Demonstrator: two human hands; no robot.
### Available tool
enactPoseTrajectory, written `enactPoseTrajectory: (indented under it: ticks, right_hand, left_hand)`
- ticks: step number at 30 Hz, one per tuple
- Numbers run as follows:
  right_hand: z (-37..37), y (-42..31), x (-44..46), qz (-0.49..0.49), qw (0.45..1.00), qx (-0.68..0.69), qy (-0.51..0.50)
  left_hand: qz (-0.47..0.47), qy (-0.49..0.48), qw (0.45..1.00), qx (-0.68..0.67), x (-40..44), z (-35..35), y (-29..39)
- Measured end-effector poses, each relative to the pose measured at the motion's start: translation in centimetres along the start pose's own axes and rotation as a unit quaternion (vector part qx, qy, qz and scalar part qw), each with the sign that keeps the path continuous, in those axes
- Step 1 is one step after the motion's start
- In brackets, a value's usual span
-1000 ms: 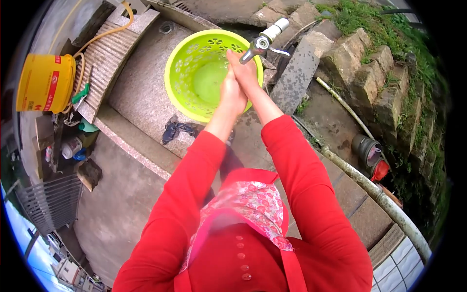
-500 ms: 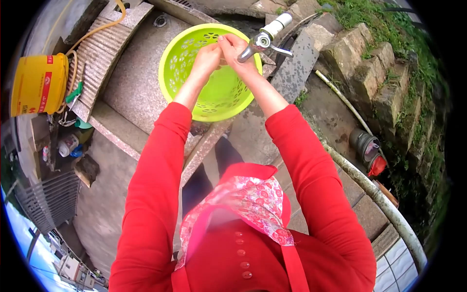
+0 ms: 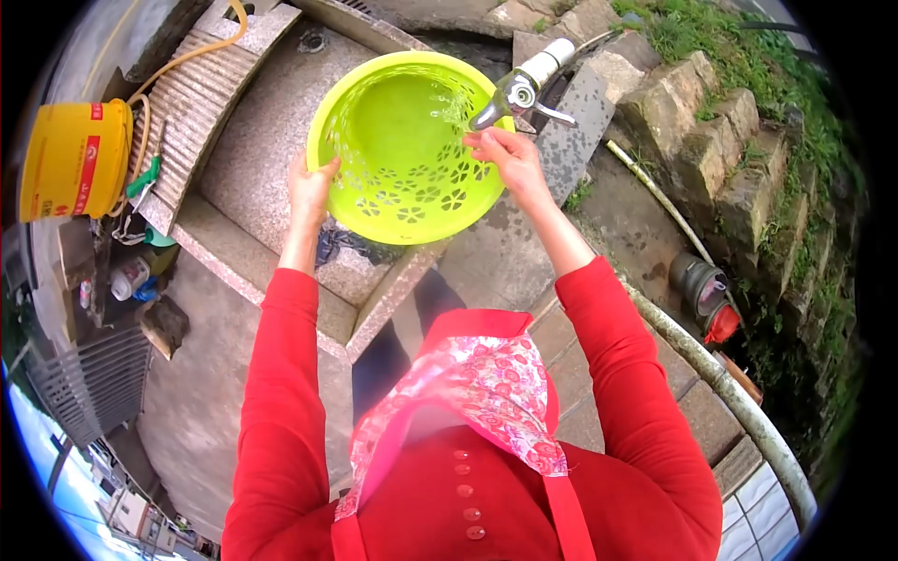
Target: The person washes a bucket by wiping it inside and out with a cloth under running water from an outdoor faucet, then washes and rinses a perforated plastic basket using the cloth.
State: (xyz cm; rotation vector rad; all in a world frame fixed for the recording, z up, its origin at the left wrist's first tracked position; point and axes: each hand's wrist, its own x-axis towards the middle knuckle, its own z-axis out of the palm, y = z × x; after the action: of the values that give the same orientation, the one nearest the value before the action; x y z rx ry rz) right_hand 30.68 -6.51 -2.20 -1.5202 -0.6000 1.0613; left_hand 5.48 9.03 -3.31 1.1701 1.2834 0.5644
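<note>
A lime-green plastic colander (image 3: 412, 220) with flower-shaped holes is tilted above a stone sink (image 3: 253, 140). My left hand (image 3: 311, 194) is closed on its left rim, thumb over the edge. Across the right rim lies my right hand (image 3: 510, 161), fingers bent inward over the edge, just below the spout of a metal tap (image 3: 519, 92). Water from the tap splashes inside the colander near its upper right wall. Part of the right rim is hidden behind my right hand.
A ridged stone washboard (image 3: 201, 89) flanks the sink's left side, with a yellow bucket (image 3: 70, 164) and an orange hose (image 3: 192, 56) beside it. Dark wet material (image 3: 341, 245) lies low in the sink. Stone blocks (image 3: 669, 103) and a pale railing (image 3: 725, 383) are on the right.
My hands, together over the colander under the tap before, have moved apart to its left and right rims. The colander has tilted and shifted slightly right; running water now shows inside it.
</note>
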Motion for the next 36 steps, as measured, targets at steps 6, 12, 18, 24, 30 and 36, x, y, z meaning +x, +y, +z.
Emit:
enactPoseTrajectory:
  ticks: [6,12,18,24,30,36]
  right_hand:
    - [-0.9,-0.2,-2.2,0.018,0.997,0.052,0.049]
    - [-1.4,-0.7,-3.7,0.061,0.995,0.036,0.07]
    - [-1.0,0.2,-6.0,-0.191,0.924,-0.332,0.012]
    - [-0.5,0.0,-7.8,-0.235,0.87,-0.432,0.036]
    - [-1.3,-0.7,-7.8,-0.238,0.895,-0.368,0.083]
    - [-1.3,-2.3,-8.6,-0.244,0.891,-0.363,0.123]
  left_hand:
    - [0.067,0.086,0.99,-0.095,-1.1,0.2,-2.5]
    - [0.034,0.1,0.988,-0.116,-2.0,1.1,-3.4]
    - [0.026,0.094,0.986,-0.132,-3.1,2.0,-3.8]
    - [-0.011,0.08,0.987,-0.14,-2.8,2.2,-3.7]
    - [-0.054,0.057,0.986,-0.146,-2.5,1.6,-2.8]
    - [-0.114,-0.002,0.98,-0.161,-0.5,0.0,-2.7]
